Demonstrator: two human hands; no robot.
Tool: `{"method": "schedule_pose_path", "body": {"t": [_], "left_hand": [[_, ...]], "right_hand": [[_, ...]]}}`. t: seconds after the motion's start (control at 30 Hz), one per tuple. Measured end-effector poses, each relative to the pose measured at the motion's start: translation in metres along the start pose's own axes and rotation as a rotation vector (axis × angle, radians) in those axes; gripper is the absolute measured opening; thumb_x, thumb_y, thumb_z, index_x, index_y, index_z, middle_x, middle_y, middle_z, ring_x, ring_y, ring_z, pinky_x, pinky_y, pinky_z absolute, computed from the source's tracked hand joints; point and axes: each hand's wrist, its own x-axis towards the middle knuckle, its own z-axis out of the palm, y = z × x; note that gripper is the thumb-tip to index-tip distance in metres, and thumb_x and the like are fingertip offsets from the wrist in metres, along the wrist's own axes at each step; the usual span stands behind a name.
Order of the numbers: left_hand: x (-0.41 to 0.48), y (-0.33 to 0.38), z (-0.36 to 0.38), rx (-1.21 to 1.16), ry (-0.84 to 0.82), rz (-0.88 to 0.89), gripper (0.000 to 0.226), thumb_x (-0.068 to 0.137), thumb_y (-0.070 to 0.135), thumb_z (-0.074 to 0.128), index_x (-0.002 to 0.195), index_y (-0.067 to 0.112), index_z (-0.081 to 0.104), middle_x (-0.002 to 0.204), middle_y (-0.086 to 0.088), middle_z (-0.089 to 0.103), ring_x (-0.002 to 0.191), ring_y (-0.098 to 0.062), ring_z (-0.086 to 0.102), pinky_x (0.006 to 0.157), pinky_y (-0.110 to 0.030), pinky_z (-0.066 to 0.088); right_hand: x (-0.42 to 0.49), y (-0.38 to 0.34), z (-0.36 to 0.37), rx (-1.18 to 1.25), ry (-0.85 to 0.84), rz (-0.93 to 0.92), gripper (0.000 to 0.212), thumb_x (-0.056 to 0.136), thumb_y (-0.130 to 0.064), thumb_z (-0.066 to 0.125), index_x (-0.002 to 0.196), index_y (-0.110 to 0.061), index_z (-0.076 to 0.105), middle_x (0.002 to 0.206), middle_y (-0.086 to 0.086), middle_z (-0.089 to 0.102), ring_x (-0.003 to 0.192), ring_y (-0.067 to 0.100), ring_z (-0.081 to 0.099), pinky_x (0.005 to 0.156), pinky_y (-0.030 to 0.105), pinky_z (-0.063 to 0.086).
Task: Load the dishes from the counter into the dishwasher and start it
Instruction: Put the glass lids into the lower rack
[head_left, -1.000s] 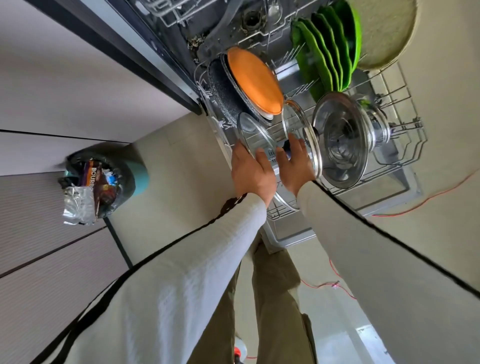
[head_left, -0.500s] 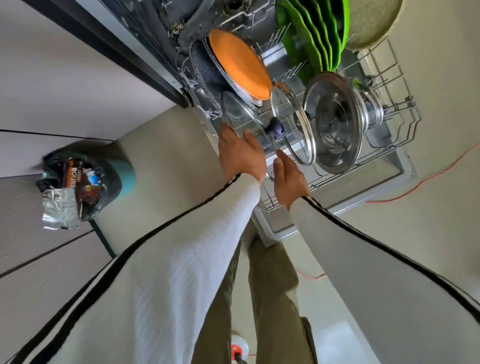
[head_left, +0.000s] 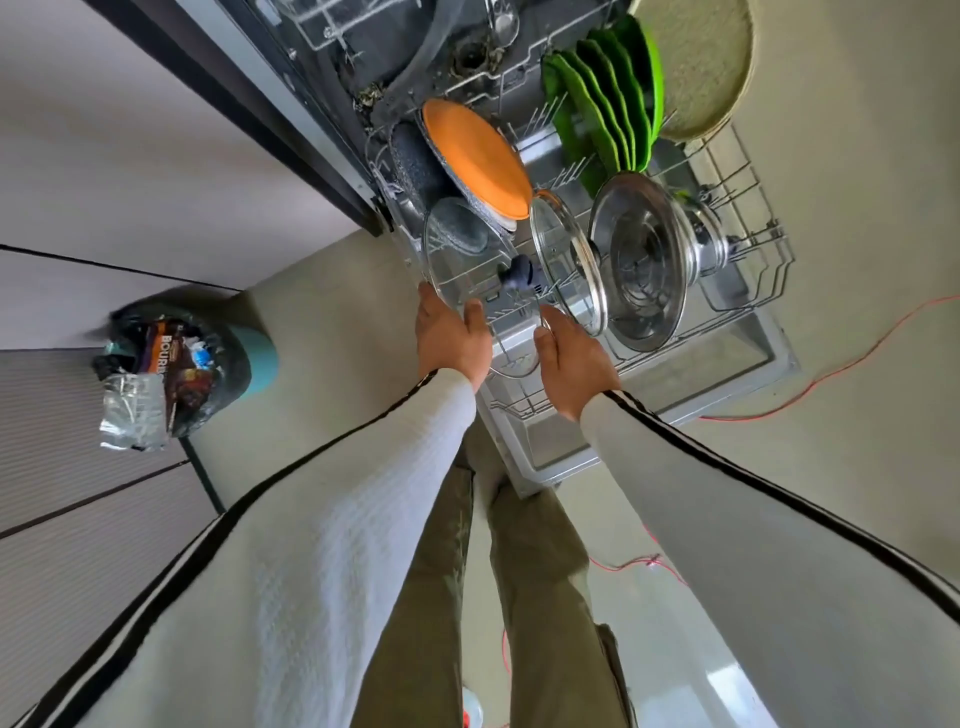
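Showing "BOUR" wrapper (head_left: 158, 345), left hand (head_left: 449, 340) gripping lid (head_left: 460, 267)

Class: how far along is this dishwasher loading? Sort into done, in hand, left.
Done: green plates, an orange-bottomed pan, a steel lid and a clear glass lid stand in the wire lower rack. In hand: the left hand holds the rim of a second glass lid with a dark knob; the right hand reaches beside it. Left: seat that lid, push in the rack, shut and start; counter unseen.
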Motion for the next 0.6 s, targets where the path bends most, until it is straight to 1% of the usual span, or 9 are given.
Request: {"method": "schedule_pose_path", "body": {"t": [0.1, 0.2, 0.27, 0.33, 0.4, 0.47, 0.5, 0.53, 0.6], "left_hand": [[-0.006, -0.004, -0.001, 0.057, 0.028, 0.008, 0.076, 0.102, 0.043, 0.044, 0.158, 0.008, 0.007, 0.163, -0.014, 0.019, 0.148, -0.031, 0.025, 0.120, -0.044, 0.027], [-0.021, -0.014, -0.004, 0.152, 0.066, 0.024, 0.077, 0.101, 0.045, 0.044, 0.157, 0.003, 0.011, 0.162, -0.018, 0.021, 0.148, -0.033, 0.025, 0.120, -0.043, 0.025], [-0.036, -0.019, -0.009, 0.318, 0.118, 0.084, 0.076, 0.101, 0.046, 0.043, 0.156, 0.002, 0.014, 0.161, -0.019, 0.021, 0.149, -0.033, 0.022, 0.122, -0.043, 0.019], [-0.054, -0.019, -0.015, 0.542, 0.176, 0.188, 0.074, 0.100, 0.046, 0.039, 0.155, 0.003, 0.016, 0.162, -0.018, 0.017, 0.150, -0.033, 0.016, 0.122, -0.046, 0.011], [-0.070, -0.016, -0.020, 0.687, 0.148, 0.370, 0.074, 0.099, 0.045, 0.039, 0.155, 0.004, 0.016, 0.163, -0.017, 0.013, 0.151, -0.033, 0.010, 0.123, -0.049, 0.007], [-0.083, -0.014, -0.020, 0.754, 0.057, 0.546, 0.074, 0.098, 0.043, 0.043, 0.155, 0.005, 0.015, 0.164, -0.016, 0.009, 0.152, -0.032, 0.005, 0.124, -0.048, 0.005], [-0.088, -0.012, -0.019, 0.778, 0.018, 0.604, 0.075, 0.097, 0.042, 0.045, 0.155, 0.005, 0.015, 0.165, -0.016, 0.007, 0.153, -0.031, 0.003, 0.124, -0.047, 0.005], [-0.092, -0.010, -0.016, 0.800, -0.010, 0.651, 0.075, 0.097, 0.040, 0.047, 0.155, 0.004, 0.016, 0.165, -0.016, 0.007, 0.153, -0.031, 0.003, 0.124, -0.047, 0.006], [-0.102, -0.006, -0.009, 0.822, -0.059, 0.719, 0.074, 0.096, 0.037, 0.048, 0.154, 0.003, 0.017, 0.164, -0.018, 0.010, 0.152, -0.032, 0.006, 0.124, -0.048, 0.008]], "right_hand": [[-0.004, 0.002, -0.005, -0.056, -0.010, -0.056, 0.048, 0.106, -0.039, 0.031, 0.151, -0.022, 0.034, 0.154, 0.004, 0.042, 0.138, 0.026, 0.043, 0.112, 0.041, 0.038], [-0.012, 0.008, -0.008, -0.129, -0.040, -0.096, 0.050, 0.105, -0.039, 0.030, 0.152, -0.021, 0.032, 0.155, 0.004, 0.039, 0.140, 0.025, 0.039, 0.112, 0.046, 0.038], [-0.020, 0.009, -0.012, -0.178, -0.048, -0.121, 0.050, 0.105, -0.037, 0.030, 0.152, -0.020, 0.032, 0.156, 0.005, 0.037, 0.142, 0.025, 0.036, 0.113, 0.045, 0.037], [-0.030, 0.007, -0.020, -0.224, -0.056, -0.150, 0.050, 0.105, -0.034, 0.032, 0.152, -0.019, 0.031, 0.157, 0.004, 0.036, 0.143, 0.024, 0.035, 0.114, 0.043, 0.036], [-0.040, 0.005, -0.029, -0.274, -0.059, -0.166, 0.049, 0.104, -0.028, 0.035, 0.152, -0.020, 0.031, 0.158, 0.003, 0.034, 0.144, 0.022, 0.033, 0.115, 0.041, 0.035], [-0.047, 0.005, -0.039, -0.322, -0.059, -0.158, 0.051, 0.102, -0.023, 0.040, 0.152, -0.020, 0.033, 0.158, 0.001, 0.034, 0.144, 0.022, 0.032, 0.115, 0.039, 0.033], [-0.050, 0.005, -0.045, -0.342, -0.059, -0.149, 0.051, 0.101, -0.022, 0.041, 0.151, -0.021, 0.034, 0.157, 0.001, 0.035, 0.143, 0.022, 0.033, 0.115, 0.039, 0.034], [-0.053, 0.007, -0.050, -0.365, -0.052, -0.141, 0.051, 0.100, -0.021, 0.042, 0.150, -0.021, 0.037, 0.156, 0.001, 0.037, 0.142, 0.023, 0.036, 0.114, 0.039, 0.036], [-0.057, 0.012, -0.060, -0.391, -0.026, -0.121, 0.048, 0.098, -0.021, 0.043, 0.145, -0.024, 0.043, 0.150, -0.001, 0.045, 0.135, 0.024, 0.044, 0.107, 0.040, 0.043]]}}
